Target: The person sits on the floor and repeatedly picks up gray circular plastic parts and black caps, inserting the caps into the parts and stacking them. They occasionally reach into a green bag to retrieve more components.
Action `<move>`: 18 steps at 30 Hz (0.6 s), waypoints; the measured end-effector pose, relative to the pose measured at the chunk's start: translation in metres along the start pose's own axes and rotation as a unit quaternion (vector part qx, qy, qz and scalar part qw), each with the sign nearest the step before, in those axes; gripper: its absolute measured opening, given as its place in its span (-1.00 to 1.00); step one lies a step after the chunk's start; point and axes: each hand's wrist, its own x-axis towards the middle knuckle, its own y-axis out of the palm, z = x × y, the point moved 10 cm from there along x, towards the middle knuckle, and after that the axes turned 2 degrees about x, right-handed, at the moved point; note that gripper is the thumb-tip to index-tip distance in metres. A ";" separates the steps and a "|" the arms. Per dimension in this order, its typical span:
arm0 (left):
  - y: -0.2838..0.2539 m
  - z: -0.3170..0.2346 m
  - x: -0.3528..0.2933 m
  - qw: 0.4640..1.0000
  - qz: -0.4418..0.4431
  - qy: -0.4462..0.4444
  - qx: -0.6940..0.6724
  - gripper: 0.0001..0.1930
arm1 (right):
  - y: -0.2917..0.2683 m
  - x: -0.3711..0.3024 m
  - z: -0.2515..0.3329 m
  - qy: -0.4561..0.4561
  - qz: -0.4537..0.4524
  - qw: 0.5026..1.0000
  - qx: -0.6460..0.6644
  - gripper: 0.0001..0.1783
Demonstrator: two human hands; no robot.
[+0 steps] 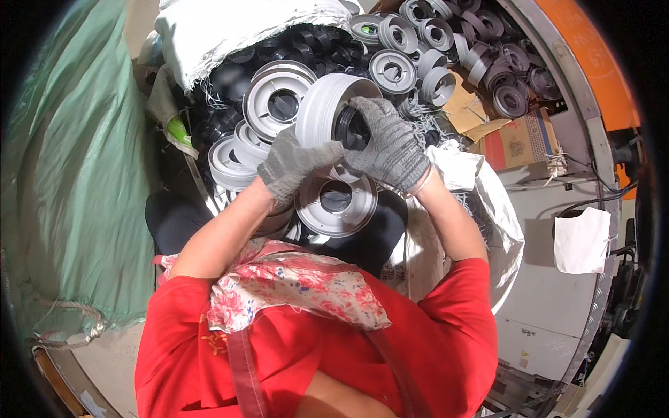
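Between my gloved hands a light grey ribbed plastic ring [319, 111] is tilted up, with a black round insert [354, 127] inside its opening. My left hand [296, 161] grips the ring's lower left edge, thumb pointing right. On the other side my right hand [391, 148] curls its fingers over the right rim, by the black insert. Just below lies a grey spool-like ring [311, 206] with a dark centre, near my lap. Another pale spool-like ring [255, 90] rests behind my left hand, with a stacked pale ring [224, 167] to its left.
A white woven sack [209, 35] spills black plastic rings [306, 45] at the back. Several grey rings [392, 71] lie beyond my right hand, near a cardboard box [519, 143]. A green sheet [77, 174] hangs at left; an open white sack [498, 237] stands at right.
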 end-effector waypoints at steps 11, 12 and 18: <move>0.017 -0.001 -0.010 0.982 0.066 -0.103 -0.144 -0.50 | 0.005 -0.022 0.034 -0.164 0.030 0.985 -0.047 -0.25; 0.019 -0.006 -0.008 0.987 0.055 -0.062 -0.138 -0.51 | 0.000 -0.019 0.028 -0.112 0.013 0.994 -0.003 -0.25; 0.015 -0.010 -0.011 0.999 -0.012 0.005 -0.029 -0.47 | 0.033 -0.024 -0.038 0.165 0.114 0.943 0.266 -0.21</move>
